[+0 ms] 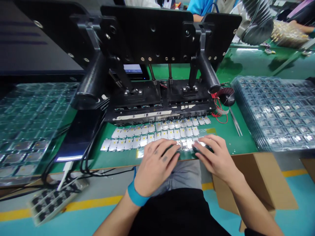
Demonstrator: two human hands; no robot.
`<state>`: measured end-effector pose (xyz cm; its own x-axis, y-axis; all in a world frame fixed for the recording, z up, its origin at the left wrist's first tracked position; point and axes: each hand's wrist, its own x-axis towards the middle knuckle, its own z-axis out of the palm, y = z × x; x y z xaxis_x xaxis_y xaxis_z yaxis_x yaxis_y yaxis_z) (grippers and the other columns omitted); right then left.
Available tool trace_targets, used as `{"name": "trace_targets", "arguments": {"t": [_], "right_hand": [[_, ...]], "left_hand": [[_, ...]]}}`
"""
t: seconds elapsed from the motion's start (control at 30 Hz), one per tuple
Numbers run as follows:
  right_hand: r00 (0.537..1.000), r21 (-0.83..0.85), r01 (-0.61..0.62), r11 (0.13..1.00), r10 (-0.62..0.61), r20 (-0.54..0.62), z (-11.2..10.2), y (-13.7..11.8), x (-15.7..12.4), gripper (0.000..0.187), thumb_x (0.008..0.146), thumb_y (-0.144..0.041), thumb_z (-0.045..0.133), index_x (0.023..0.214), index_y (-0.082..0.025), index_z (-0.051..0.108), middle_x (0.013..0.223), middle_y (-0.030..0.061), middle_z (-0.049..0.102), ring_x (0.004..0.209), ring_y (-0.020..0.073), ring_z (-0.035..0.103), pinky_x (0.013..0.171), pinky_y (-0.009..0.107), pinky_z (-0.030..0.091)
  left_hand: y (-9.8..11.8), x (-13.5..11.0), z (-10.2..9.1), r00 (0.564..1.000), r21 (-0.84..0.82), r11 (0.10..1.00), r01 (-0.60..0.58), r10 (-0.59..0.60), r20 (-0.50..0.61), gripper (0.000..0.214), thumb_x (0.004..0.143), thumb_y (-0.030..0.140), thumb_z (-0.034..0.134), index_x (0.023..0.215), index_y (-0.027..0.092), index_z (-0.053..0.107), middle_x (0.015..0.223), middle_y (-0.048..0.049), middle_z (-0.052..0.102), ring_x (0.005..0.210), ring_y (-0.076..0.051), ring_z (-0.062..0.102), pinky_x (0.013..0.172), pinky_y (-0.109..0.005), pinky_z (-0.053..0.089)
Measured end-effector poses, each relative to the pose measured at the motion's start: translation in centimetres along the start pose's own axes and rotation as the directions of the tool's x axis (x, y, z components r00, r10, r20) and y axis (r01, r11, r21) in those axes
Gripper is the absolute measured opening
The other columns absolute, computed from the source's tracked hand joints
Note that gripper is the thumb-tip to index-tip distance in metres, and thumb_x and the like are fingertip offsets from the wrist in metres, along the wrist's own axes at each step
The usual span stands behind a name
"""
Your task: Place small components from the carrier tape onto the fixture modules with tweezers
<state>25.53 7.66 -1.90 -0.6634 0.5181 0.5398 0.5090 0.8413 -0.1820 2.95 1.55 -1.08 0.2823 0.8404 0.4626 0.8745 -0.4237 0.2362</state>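
Small silver circuit boards [143, 141] with yellow dots lie in several close rows on the green mat [236, 141]. My left hand [157, 162], with a blue wristband, is palm down over the front row. Its bent fingers are apart, and the fingertips rest at the boards near the row's middle. At the row's right end, my right hand [218, 159] has its fingers spread, with the fingertips at the last boards. Under the fingertips the contact is partly hidden. A black test fixture [161, 113] with two raised handles stands right behind the boards.
Stacked clear trays [283, 114] stand on the right, and more trays [36, 121] on the left. Tweezers [235, 122] lie beside red wires [216, 113]. A dark phone-like panel [78, 134] and black cables are at left. Below the edge is a cardboard box [261, 183]. Other people work beyond.
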Motion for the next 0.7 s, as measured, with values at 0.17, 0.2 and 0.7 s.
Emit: {"name": "trace_targets", "arguments": {"t": [0.17, 0.2, 0.7], "right_hand": [[0.988, 0.058, 0.08, 0.995, -0.087, 0.128, 1.6, -0.3, 1.0, 0.025, 0.101, -0.024, 0.055, 0.12, -0.01, 0.061, 0.126, 0.0111, 0.062, 0.116, 0.0301, 0.05, 0.096, 0.047, 0.043], [0.984, 0.072, 0.084, 0.994, -0.094, 0.152, 1.9, -0.3, 0.9, 0.026, 0.101, -0.026, 0.055, 0.121, -0.01, 0.061, 0.127, 0.0104, 0.062, 0.116, 0.0301, 0.05, 0.097, 0.047, 0.042], [0.997, 0.2, 0.064, 0.978, -0.069, 0.019, 1.7, -1.0, 1.7, 0.018, 0.101, -0.007, 0.05, 0.114, -0.012, 0.061, 0.097, 0.0055, 0.069, 0.094, 0.0206, 0.056, 0.083, 0.036, 0.043]], "left_hand": [[-1.2, -1.7, 1.0, 0.988, 0.052, 0.999, -0.004, -0.004, 0.156, 0.031, 0.097, 0.032, 0.058, 0.126, 0.021, 0.061, 0.132, -0.0068, 0.063, 0.117, -0.029, 0.051, 0.094, -0.045, 0.04], [-1.1, -1.8, 1.0, 0.988, 0.048, 0.999, -0.014, 0.007, 0.155, 0.03, 0.098, 0.032, 0.057, 0.125, 0.021, 0.062, 0.132, -0.0066, 0.063, 0.117, -0.029, 0.052, 0.094, -0.045, 0.04], [-1.2, -0.2, 0.0, 0.998, -0.065, 0.997, 0.045, -0.042, 0.044, 0.013, 0.1, 0.021, 0.049, 0.099, 0.018, 0.062, 0.093, -0.0028, 0.069, 0.092, -0.022, 0.054, 0.082, -0.038, 0.039]]}}
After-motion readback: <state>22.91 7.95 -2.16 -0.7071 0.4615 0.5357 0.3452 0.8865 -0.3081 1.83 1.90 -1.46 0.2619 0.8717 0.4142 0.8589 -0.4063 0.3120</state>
